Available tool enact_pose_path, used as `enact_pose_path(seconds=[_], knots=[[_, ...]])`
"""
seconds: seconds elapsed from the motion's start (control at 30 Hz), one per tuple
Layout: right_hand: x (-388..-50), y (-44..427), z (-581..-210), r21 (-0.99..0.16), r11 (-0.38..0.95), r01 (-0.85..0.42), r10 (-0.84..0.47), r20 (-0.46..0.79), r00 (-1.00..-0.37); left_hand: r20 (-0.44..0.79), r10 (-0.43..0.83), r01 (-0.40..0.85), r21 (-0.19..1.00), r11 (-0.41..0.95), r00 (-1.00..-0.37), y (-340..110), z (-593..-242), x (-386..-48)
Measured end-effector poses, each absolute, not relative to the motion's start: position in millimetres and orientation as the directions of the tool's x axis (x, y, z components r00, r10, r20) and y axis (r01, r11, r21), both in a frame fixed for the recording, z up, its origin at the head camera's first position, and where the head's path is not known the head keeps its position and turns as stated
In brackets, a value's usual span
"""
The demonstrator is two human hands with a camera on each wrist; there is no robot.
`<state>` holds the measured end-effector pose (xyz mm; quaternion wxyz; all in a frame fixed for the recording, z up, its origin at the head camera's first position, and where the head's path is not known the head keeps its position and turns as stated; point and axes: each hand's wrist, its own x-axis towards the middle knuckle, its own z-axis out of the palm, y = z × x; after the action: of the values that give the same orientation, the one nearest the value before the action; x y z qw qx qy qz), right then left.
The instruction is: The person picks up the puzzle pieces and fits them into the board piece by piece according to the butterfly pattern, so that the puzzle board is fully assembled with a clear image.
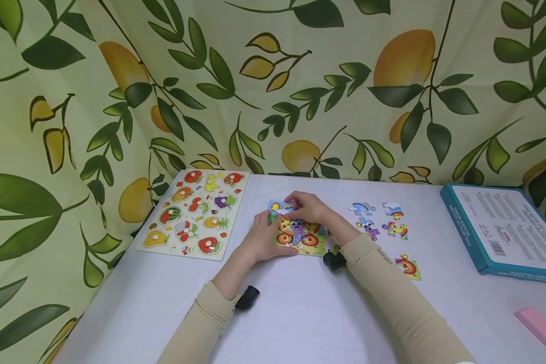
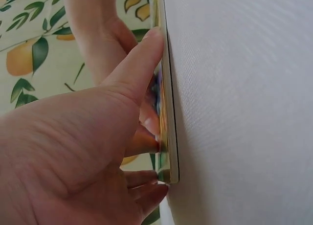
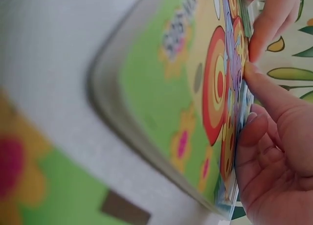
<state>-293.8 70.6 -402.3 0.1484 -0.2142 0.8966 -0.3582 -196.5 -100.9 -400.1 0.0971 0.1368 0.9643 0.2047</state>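
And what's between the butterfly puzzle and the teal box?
In the head view, loose puzzle pieces lie on the white table, the right sleeve partly covering that stretch.

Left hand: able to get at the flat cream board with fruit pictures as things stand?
Likely yes: only white tabletop shows between left hand and cream fruit board, though that hand must first leave the colourful butterfly puzzle.

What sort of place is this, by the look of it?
Likely an indoor tabletop play area: a flat white table, a cream fabric backdrop printed with green leaves and orange fruit, and a small, colourful rectangular butterfly jigsaw puzzle.
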Motion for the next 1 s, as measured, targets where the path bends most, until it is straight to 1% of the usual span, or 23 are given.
enact_pose_path(seconds=[0.2, 0.3, 0.47, 0.6, 0.67, 0.73, 0.8, 0.87, 1.0], knots=[[-293.3, 73.0, -402.4, -0.722, 0.640, -0.264, -0.495, -0.125, -0.860, -0.135, 0.365, 0.284, 0.408, 0.868, -0.921, -101.2, -398.8, -198.8], [-292.4, 73.7, -402.8, -0.717, 0.639, -0.278, -0.501, -0.114, -0.858, -0.153, 0.371, 0.279, 0.421, 0.863, -0.916, -100.5, -398.7, -199.8], [-291.3, 74.3, -403.4, -0.674, 0.659, -0.334, -0.514, -0.080, -0.854, -0.165, 0.374, 0.272, 0.438, 0.857, -0.913, -100.2, -399.0, -200.5], [-287.1, 83.0, -396.4, -0.679, 0.659, -0.325, -0.525, -0.105, -0.845, -0.167, 0.370, 0.269, 0.432, 0.861, -0.914, -100.0, -398.3, -200.8], [-285.1, 95.5, -390.8, -0.685, 0.654, -0.320, -0.522, -0.103, -0.847, -0.164, 0.364, 0.265, 0.431, 0.863, -0.917, -99.9, -397.8, -200.8], [-284.1, 114.8, -386.1, -0.677, 0.658, -0.330, -0.508, -0.075, -0.858, -0.162, 0.356, 0.258, 0.432, 0.864, -0.920, -99.7, -397.3, -200.7], [-284.2, 140.0, -382.9, -0.638, 0.682, -0.358, -0.486, -0.030, -0.873, -0.164, 0.352, 0.253, 0.434, 0.865, -0.922, -99.4, -397.5, -200.6], [-284.5, 167.5, -380.7, -0.592, 0.726, -0.351, -0.441, -0.009, -0.897, -0.168, 0.350, 0.249, 0.437, 0.864, -0.921, -99.4, -397.9, -200.5], [-283.3, 218.1, -380.5, -0.531, 0.796, -0.290, -0.371, -0.050, -0.927, -0.171, 0.355, 0.249, 0.446, 0.860, -0.919, -99.8, -398.7, -199.8]])
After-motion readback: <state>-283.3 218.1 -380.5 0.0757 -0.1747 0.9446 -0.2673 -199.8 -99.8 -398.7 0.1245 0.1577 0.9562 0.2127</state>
